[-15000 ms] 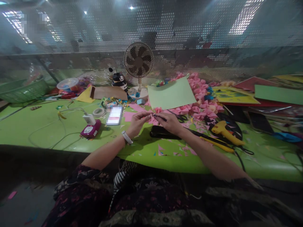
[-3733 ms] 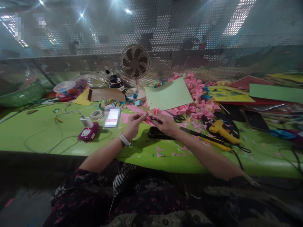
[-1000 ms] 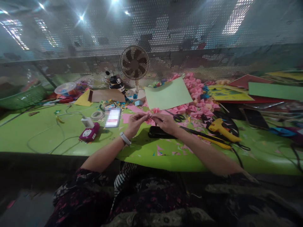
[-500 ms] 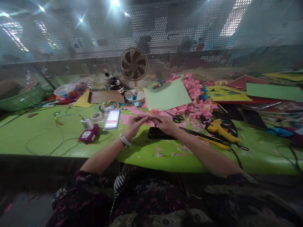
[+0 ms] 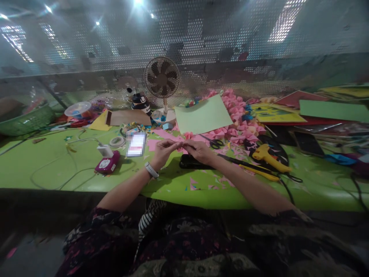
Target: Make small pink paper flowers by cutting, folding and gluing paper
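Observation:
My left hand (image 5: 163,153), with a white band on its wrist, and my right hand (image 5: 201,151) meet fingertip to fingertip above the green table (image 5: 170,188). Both are closed in a pinch on what looks like a small piece of pink paper (image 5: 180,148), mostly hidden by the fingers. Just beyond them lies a pink paper flower (image 5: 188,135), in front of a pale green sheet (image 5: 203,115). Under my right hand is a long black object (image 5: 190,162), partly covered. Black-handled scissors (image 5: 216,144) rest beyond that hand.
A heap of pink paper flowers (image 5: 239,115) stands behind the sheet. To the right lie a yellow glue gun (image 5: 265,156) and a dark phone (image 5: 308,144). On the left are a lit phone (image 5: 136,145), a tape roll (image 5: 117,142) and a purple power socket (image 5: 107,163) with cables. A fan (image 5: 162,77) stands behind.
My fingertips have shifted very slightly while staying together. The whole view has moved a little; nothing on the table has been picked up or put down.

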`<state>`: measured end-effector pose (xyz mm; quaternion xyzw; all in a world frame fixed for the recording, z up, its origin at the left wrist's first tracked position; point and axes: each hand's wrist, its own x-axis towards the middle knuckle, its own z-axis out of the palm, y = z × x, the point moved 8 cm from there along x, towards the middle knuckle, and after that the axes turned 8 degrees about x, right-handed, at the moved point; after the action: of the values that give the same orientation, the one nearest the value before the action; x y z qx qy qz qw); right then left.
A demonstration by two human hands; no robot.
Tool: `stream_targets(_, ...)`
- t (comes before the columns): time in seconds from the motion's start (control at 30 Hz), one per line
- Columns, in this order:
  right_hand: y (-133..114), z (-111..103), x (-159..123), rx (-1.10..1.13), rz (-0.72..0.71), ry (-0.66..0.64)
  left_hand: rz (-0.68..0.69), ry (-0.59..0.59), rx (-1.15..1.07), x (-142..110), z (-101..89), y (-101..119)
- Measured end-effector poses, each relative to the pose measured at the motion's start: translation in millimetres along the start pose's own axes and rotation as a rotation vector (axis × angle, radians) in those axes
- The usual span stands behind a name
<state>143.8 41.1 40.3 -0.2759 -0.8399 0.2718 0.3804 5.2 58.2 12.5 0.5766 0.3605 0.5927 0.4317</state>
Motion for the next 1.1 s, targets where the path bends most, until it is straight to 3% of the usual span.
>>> stream_targets(0.4,11.5,-4.4,0.5,-0.134,0.028,0.023,-0.093,0.068,-0.139,9.0,-14.9,-11.1)
stream_targets(0.6,28.1,-21.2,2.3,-0.328,0.09,0.039,-0.097,0.215,-0.191,19.6,-36.8,-7.5)
stream_targets(0.77,57.7,-41.7,-3.2,-0.52,0.245,-0.034,-0.178,0.02,-0.021,19.7,-24.0,-15.0)
stream_targets(0.9,71.3,-47.1,-8.1,-0.624,0.373,-0.092,-0.158,-0.099,0.071,16.7,-15.3,-20.4)
stream_targets(0.97,62.5,-45.7,-5.6,-0.647,0.335,-0.061,-0.128,-0.142,0.131,15.3,-11.8,-20.6)
stream_targets(1.1,25.1,-26.0,2.4,-0.528,0.051,-0.034,-0.008,-0.233,0.284,11.8,-2.6,-14.8)
